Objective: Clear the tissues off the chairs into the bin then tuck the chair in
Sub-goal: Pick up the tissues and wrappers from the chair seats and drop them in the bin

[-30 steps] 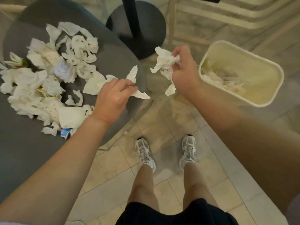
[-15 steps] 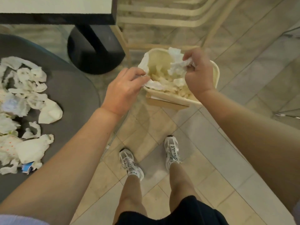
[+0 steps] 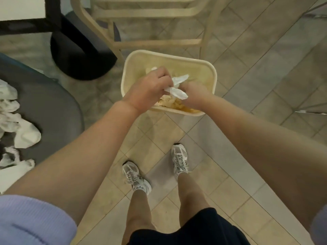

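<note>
A cream plastic bin (image 3: 211, 71) stands on the tiled floor ahead of my feet, with crumpled tissues lying in its bottom. Both my hands hang over its opening. My left hand (image 3: 150, 87) grips white tissue (image 3: 177, 85) that sticks out between the two hands. My right hand (image 3: 192, 94) meets it over the bin, fingers curled on the same white tissue. At the left edge a dark grey chair seat (image 3: 58, 110) carries a heap of white tissues (image 3: 16, 128).
A black round table base (image 3: 79, 55) and its post stand behind the grey chair, under a white tabletop. A cream wooden chair frame (image 3: 155, 41) stands right behind the bin. My two sneakers are on the beige tiles below the bin.
Both hands have carried their tissues from the chair side over to the bin and come together above its opening. The view has swung right, leaving most of the tissue heap out of frame.
</note>
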